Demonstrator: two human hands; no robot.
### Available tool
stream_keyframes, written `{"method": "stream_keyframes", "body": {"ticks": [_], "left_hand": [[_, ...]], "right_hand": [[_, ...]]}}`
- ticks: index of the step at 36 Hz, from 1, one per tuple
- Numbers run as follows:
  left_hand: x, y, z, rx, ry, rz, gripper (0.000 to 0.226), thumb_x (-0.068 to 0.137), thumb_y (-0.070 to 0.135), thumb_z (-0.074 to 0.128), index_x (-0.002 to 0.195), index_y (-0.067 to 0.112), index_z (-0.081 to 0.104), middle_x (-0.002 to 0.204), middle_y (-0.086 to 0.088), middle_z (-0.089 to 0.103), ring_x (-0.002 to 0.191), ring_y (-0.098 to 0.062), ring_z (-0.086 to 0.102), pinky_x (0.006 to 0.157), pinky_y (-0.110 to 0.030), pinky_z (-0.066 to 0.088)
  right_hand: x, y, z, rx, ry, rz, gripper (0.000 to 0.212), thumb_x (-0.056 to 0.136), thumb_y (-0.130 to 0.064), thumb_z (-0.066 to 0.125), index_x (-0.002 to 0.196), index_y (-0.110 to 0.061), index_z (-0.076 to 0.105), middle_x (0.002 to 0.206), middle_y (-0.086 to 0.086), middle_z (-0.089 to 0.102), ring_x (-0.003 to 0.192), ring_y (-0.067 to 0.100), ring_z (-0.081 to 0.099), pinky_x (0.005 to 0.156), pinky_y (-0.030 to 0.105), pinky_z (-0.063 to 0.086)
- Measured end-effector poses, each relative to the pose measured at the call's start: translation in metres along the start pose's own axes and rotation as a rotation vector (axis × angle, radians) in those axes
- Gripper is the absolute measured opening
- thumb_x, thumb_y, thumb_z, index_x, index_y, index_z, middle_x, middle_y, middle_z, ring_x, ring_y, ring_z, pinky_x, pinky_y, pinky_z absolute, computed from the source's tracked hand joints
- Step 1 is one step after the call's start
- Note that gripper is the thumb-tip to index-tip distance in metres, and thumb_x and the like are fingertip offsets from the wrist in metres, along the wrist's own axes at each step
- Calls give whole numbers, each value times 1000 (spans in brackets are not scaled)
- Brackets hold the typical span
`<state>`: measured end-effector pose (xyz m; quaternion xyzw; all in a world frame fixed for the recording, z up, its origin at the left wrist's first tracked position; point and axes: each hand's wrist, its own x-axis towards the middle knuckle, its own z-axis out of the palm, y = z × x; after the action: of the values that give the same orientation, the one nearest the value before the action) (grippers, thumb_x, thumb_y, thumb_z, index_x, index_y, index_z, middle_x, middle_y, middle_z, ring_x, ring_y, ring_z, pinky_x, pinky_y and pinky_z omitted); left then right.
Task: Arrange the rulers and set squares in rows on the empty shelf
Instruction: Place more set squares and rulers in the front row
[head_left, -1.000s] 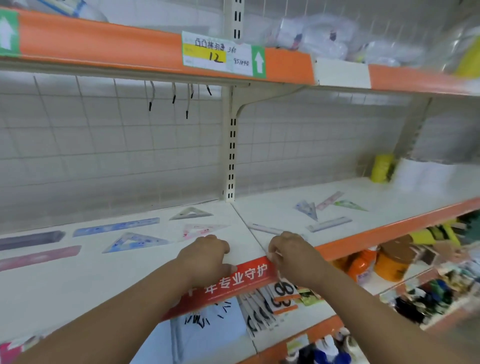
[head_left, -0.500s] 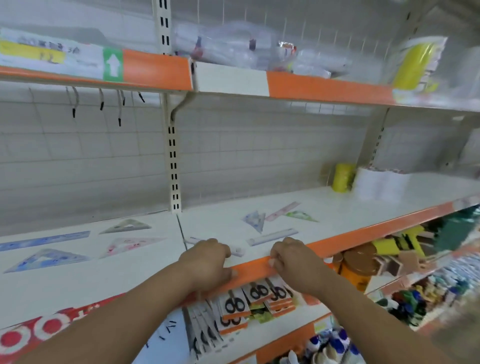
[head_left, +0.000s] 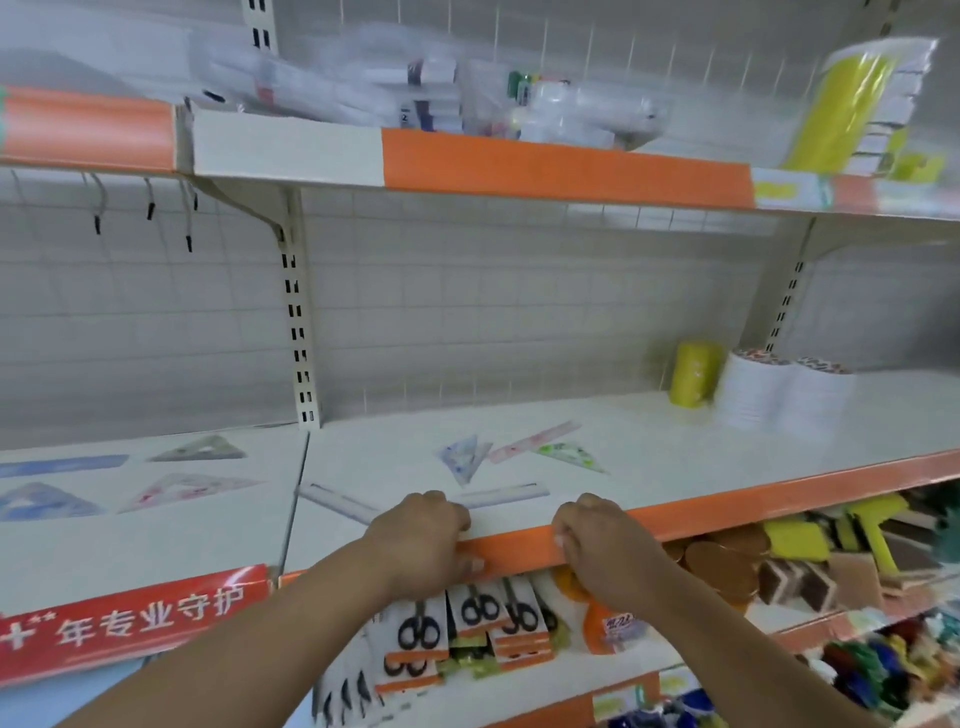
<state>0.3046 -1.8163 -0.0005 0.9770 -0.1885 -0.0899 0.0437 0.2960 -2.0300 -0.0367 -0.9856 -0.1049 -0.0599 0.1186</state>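
A white shop shelf with an orange strip along its front edge runs under a grid-panelled back wall. The left hand and right hand are at the front edge, side by side, each with fingers curled over the orange strip and gripping it. A clear ruler lies at the front edge, its near end just beside the left hand; a second clear ruler lies just behind the gap between the hands. Toward the middle of the shelf are a bluish set square, a pink ruler and a green set square, close together. At the left end lie a blue ruler, a grey set square, a blue set square and a pink set square. A yellow roll stands at the back right. Packs of scissors sit on the shelf below.
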Motion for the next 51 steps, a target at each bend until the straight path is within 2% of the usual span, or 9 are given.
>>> {"method": "stream_keyframes", "body": {"ticks": [6,11,16,22,26,31,35,43,51], "left_hand": [[33,-4,-8,-1,23,6,45,91,46,53,130,23,51,126,-4,47,118,-21,46,96,-34,43],[66,-11,-18,4,22,34,44,93,48,52,130,24,52,128,-5,48,117,-22,47,96,-34,44],[96,-13,-28,15,6,81,57,96,45,48,145,19,36,145,-9,38,126,-23,44,94,-28,38],[123,-10,-16,-16,-57,87,46,91,44,55,126,15,58,132,-5,50,116,-20,51,90,-26,42],[137,0,-11,-21,-68,85,44,87,45,59,118,14,60,114,-2,54,98,-18,51,76,-24,39],[150,6,-8,-22,-97,33,22,89,40,54,97,19,53,106,-2,53,88,-16,47,68,-25,38],[151,15,-5,-13,-110,-27,36,83,48,61,102,17,63,110,-2,61,89,-16,54,67,-23,39],[147,28,4,-62,-55,-109,39,82,39,68,111,15,59,120,-6,53,107,-24,57,86,-32,48],[145,35,10,-31,-22,-164,35,92,37,56,111,8,60,122,-16,52,108,-30,55,89,-32,45]], "right_hand": [[23,18,-1,14,-4,16,20,100,-22,35,106,-22,55,105,-4,47,100,12,44,86,26,42],[49,39,-12,-13,17,67,12,98,-22,38,94,-25,49,100,-5,44,97,12,44,85,26,42],[72,57,-20,-37,36,138,19,97,-22,40,101,-21,58,102,-1,51,95,15,51,84,31,48],[91,73,-10,0,6,193,16,95,-19,42,95,-22,57,99,-3,50,94,14,51,83,32,49],[107,87,-7,1,-17,178,19,97,-24,42,106,-20,58,101,-3,47,102,16,49,85,29,45],[132,100,-7,-43,-38,123,23,98,-26,43,113,-19,58,115,2,52,111,20,49,89,31,44],[151,106,-8,-82,-108,68,28,97,-35,47,119,-19,56,122,4,50,114,20,48,94,32,44],[168,115,-6,-133,-241,-47,37,94,-42,52,114,-13,60,123,8,48,103,21,52,84,29,46],[175,121,1,-96,-234,-76,36,96,-33,51,121,-9,57,126,10,44,112,24,49,93,28,44]]}}
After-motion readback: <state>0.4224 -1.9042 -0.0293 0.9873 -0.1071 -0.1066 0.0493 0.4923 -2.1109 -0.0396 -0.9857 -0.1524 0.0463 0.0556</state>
